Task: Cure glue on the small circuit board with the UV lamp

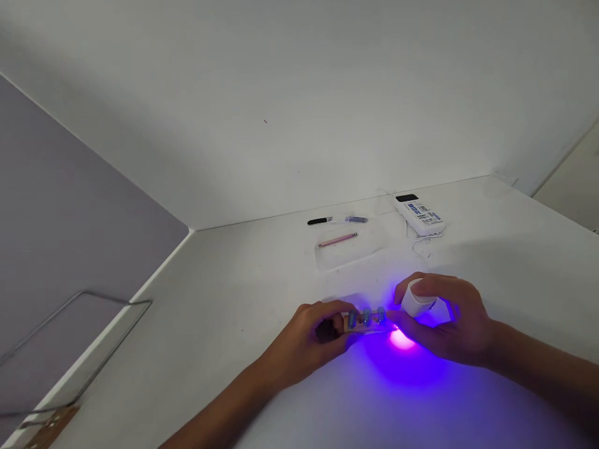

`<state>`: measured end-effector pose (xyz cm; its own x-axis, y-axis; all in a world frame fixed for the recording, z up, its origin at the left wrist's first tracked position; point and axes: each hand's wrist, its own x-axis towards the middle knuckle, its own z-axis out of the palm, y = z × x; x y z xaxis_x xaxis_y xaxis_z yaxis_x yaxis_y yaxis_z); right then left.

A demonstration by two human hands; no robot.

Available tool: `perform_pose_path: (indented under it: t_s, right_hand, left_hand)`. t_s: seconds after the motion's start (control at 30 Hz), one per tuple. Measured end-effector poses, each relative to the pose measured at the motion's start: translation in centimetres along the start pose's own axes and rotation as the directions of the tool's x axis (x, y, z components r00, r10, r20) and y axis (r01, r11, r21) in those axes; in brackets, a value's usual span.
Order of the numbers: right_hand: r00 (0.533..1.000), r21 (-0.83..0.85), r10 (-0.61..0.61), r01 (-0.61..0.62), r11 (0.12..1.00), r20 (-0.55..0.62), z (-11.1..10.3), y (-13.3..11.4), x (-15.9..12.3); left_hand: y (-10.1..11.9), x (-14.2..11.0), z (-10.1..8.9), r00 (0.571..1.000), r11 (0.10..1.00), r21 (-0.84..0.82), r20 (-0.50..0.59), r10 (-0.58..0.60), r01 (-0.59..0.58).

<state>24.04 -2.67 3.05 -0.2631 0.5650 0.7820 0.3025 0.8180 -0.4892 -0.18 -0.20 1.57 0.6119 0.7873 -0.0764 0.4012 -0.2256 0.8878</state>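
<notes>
My left hand [318,330] grips one end of a small, narrow stand [359,324], its thumb and fingers closed around it. Several shiny blue-grey pieces that look like nail tips [367,316] stand upright along the top. Beside its other end, my right hand [449,318] is wrapped round a white handheld UV lamp [416,299]. The lamp is lit and throws violet light on the table, with a bright pink spot [401,338] below my right thumb. My right thumb reaches close to the stand's right end; whether they touch I cannot tell.
Beyond my hands, a pink pen-like tool [337,240] lies on a clear sheet or tray [350,252]. Behind it are a black-ended tool [319,221] and a bluish-grey one [356,219]. A white power bank [420,215] with a cable rests against the wall. Bent metal wire [112,349] crosses the left edge.
</notes>
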Motion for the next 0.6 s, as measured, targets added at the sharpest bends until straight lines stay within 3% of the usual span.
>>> perform_pose_path:
  t_s: [0.6]
  right_hand:
    - [1.0,-0.01,0.002,-0.002,1.0,0.006,-0.12,0.0,0.01]
  left_hand:
    - [-0.11,-0.2,0.26,1.0,0.999,-0.045,-0.003,0.022,-0.023]
